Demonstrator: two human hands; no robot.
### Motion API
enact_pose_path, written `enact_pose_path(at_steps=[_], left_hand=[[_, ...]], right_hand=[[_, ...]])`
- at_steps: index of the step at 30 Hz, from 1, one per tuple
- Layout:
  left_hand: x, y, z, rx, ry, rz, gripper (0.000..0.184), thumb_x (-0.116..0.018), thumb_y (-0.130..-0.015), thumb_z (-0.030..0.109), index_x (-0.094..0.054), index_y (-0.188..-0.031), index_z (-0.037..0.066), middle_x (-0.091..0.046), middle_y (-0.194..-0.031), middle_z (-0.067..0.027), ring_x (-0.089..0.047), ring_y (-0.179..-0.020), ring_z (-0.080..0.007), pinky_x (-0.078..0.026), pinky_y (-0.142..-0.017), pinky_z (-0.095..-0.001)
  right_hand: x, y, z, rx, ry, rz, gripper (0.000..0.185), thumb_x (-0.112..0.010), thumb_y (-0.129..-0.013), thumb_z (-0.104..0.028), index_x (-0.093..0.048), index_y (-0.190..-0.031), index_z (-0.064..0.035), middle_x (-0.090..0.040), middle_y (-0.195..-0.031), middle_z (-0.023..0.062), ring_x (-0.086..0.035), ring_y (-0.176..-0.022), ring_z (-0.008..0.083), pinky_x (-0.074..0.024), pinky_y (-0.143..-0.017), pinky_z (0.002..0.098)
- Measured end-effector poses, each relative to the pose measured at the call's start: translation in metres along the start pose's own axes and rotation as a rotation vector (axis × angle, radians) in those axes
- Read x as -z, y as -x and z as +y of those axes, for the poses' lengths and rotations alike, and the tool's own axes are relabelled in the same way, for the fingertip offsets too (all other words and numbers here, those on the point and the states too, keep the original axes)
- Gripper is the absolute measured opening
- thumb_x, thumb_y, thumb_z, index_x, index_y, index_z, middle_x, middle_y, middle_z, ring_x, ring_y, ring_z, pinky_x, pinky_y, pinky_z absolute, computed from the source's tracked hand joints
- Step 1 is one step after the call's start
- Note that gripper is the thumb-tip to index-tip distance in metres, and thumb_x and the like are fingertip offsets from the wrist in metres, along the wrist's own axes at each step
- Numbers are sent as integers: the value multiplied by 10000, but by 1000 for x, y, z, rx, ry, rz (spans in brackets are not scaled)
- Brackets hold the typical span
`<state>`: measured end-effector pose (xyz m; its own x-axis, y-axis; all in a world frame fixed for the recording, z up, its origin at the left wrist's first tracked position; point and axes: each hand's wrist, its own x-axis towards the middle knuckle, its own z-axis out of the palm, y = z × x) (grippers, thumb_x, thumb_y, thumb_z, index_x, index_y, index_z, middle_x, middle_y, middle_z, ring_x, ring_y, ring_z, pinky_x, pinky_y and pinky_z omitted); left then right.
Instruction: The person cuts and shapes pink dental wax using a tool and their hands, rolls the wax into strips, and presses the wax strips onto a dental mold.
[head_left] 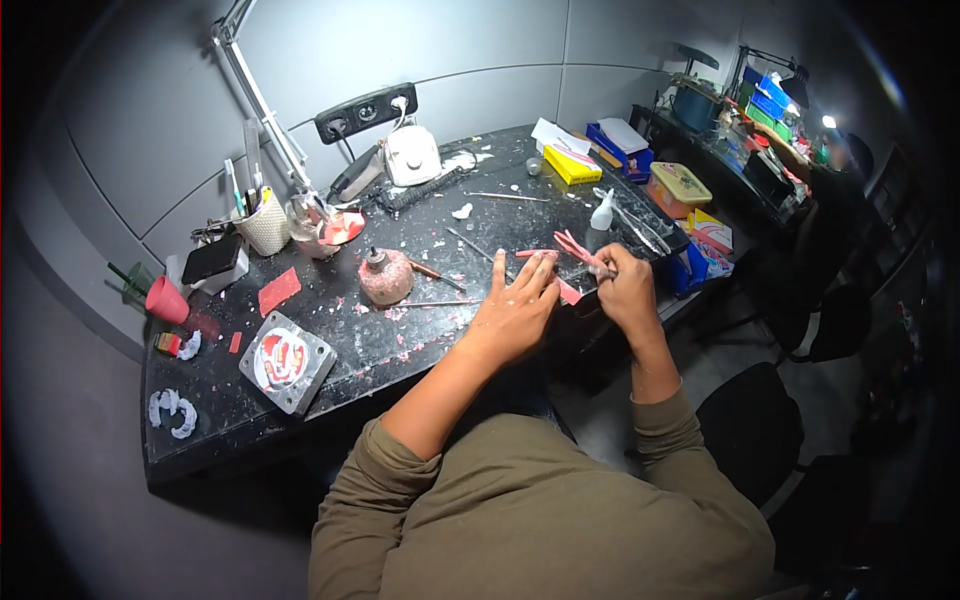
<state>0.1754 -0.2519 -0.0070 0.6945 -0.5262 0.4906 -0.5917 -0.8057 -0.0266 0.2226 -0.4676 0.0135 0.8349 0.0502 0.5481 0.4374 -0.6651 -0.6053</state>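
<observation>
My left hand lies palm down on the dark bench with its fingers spread. Under its fingertips is a thin pink wax roll. A flat pink wax piece shows just right of that hand. My right hand is closed at the bench's front edge, its fingers bent round something that I cannot make out. Several pink wax strips lie against its fingertips. Left of my hands stand a wax-spattered burner and a metal flask half with white plaster and red wax inside.
Thin metal tools and wax crumbs are scattered over the bench. White dental arches lie at the left end, near a pink cup. A small dropper bottle and a yellow box stand behind my right hand.
</observation>
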Motion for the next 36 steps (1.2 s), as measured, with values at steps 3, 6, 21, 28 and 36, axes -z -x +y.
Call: enact_pose_path(at_steps=[3, 6, 21, 28, 36], left_hand=[[1, 1, -1, -12, 2, 22, 377, -552, -1006, 182, -604, -1344, 25, -472, -1574, -226, -453, -1482, -362, -248, -1190, -741], [3, 1, -1, -7, 22, 45, 370, -578, -985, 172, -609, -1326, 33, -530, -1474, -228, -497, -1413, -368, -285, -1167, -716], [16, 3, -3, -18, 237, 56, 335, -758, -872, 228, -666, -1153, 69, -649, -1288, -133, -591, -1282, -299, -311, -1162, -622], [9, 4, -11, -68, 316, 95, 278, -770, -789, 139, -693, -1049, 76, -659, -1265, -116, -589, -1277, -285, -324, -1159, -591], [7, 2, -11, -18, 379, 119, 77, -723, -854, 86, -707, -927, 68, -638, -1021, -94, -591, -1055, -307, -410, -964, -476]], right_hand=[[-1, -16, 6, -26, 109, -105, 127, -764, -910, -137, -716, -937, -23, -707, -767, 224, -724, -790, 422, -555, -715, 473], [7, -22, 3, -98, 93, -76, 253, -818, -879, -190, -711, -1009, 0, -742, -891, 213, -737, -821, 388, -573, -761, 460], [17, 20, -17, 328, -82, -307, 212, -773, -832, -33, -745, -1041, -29, -722, -1108, 141, -648, -1097, 358, -505, -1015, 450], [10, 19, -13, 413, -21, -326, 200, -842, -837, -185, -757, -985, -81, -719, -1069, 51, -628, -1066, 297, -456, -981, 431], [12, 26, -21, 463, 71, -240, 147, -834, -846, -192, -743, -910, -97, -701, -966, 24, -611, -976, 268, -432, -874, 405]])
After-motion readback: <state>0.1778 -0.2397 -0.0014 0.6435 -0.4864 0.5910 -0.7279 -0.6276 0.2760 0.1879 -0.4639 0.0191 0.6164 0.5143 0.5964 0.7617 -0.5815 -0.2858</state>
